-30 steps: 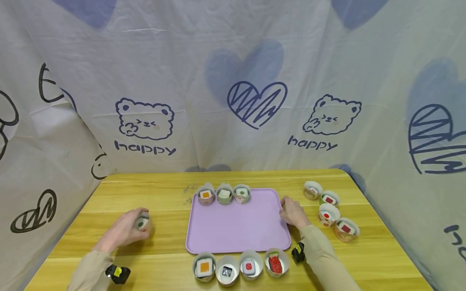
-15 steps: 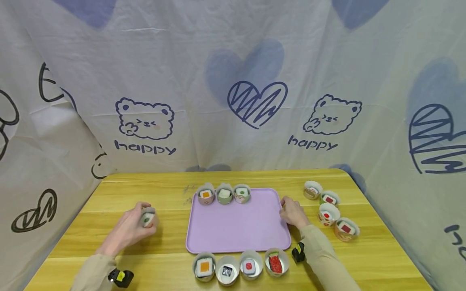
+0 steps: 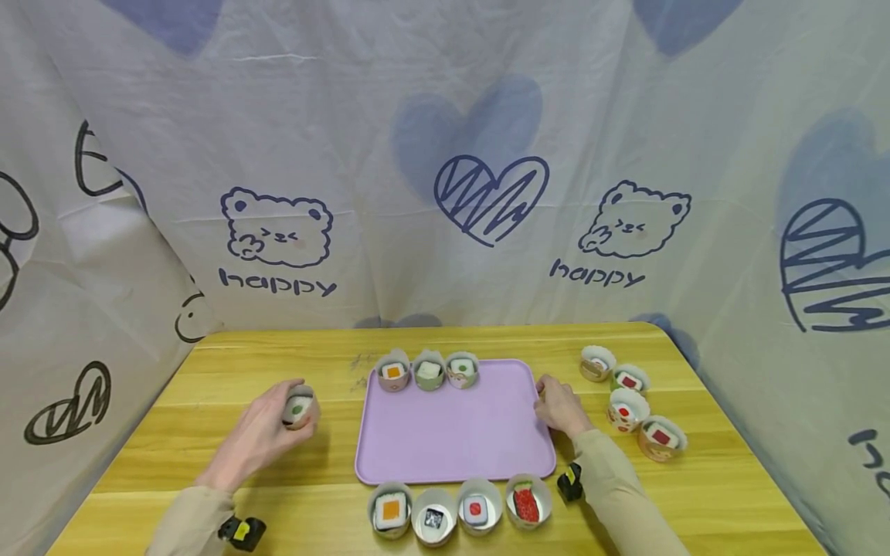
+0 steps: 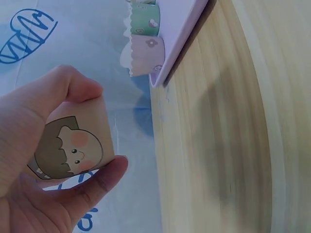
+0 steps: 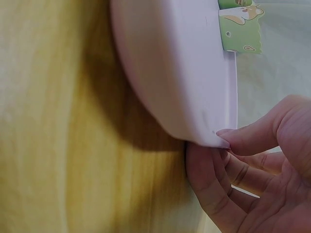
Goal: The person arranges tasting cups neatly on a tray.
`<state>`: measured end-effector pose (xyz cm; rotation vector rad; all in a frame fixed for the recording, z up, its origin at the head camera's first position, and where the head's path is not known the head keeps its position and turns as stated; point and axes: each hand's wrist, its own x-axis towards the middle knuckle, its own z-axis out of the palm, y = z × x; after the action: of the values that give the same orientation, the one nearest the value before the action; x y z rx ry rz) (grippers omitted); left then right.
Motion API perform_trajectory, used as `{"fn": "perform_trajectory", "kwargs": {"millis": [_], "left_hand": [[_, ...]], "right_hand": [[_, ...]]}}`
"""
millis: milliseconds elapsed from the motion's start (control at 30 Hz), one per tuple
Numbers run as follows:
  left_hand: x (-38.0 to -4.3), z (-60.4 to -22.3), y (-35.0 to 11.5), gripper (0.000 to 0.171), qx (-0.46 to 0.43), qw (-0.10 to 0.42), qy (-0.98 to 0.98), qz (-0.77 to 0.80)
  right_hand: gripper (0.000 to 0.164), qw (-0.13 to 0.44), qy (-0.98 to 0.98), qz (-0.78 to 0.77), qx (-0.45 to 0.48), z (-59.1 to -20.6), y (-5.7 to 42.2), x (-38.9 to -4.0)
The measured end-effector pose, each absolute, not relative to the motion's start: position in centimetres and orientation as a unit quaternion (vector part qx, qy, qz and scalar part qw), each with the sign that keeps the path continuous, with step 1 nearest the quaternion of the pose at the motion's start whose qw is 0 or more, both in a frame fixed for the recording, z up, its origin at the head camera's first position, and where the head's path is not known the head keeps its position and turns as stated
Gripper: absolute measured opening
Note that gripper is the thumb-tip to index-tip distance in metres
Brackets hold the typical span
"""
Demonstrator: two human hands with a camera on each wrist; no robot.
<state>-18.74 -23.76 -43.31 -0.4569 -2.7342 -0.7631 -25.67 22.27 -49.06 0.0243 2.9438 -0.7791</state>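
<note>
The left hand (image 3: 259,434) grips a paper cup (image 3: 302,408) left of the purple tray (image 3: 452,436), whose right edge the right hand (image 3: 562,408) pinches.

Three cups (image 3: 429,381) on the tray (image 3: 455,436)

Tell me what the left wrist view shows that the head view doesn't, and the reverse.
Left wrist only: the cartoon print on the side of the held cup.
Head only: the green-dotted piece inside that cup, the right hand, and the near row of four cups.
Both: the left hand gripping its cup, the purple tray, the pink cup and green cup.
</note>
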Motion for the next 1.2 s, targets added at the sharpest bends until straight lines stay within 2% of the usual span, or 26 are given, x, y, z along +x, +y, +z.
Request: {"fn": "perform_trajectory", "kwargs": {"millis": [367, 633, 1200], "left_hand": [[-19.0, -43.5, -22.1, 0.065, -0.174, 0.149, -0.935, -0.270], [-19.4, -43.4, -20.4, 0.069, -0.189, 0.129, -0.930, -0.287], [-21.1, -43.1, -16.0, 0.058, -0.249, 0.115, -0.906, -0.322]], "right_hand": [[0.023, 0.047, 0.966, -0.254, 0.004, -48.9, 22.3, -25.6], [0.023, 0.048, 0.965, -0.257, 0.003, -49.0, 22.2, -25.6], [0.022, 0.048, 0.965, -0.257, 0.007, -48.9, 22.1, -25.5]]}}
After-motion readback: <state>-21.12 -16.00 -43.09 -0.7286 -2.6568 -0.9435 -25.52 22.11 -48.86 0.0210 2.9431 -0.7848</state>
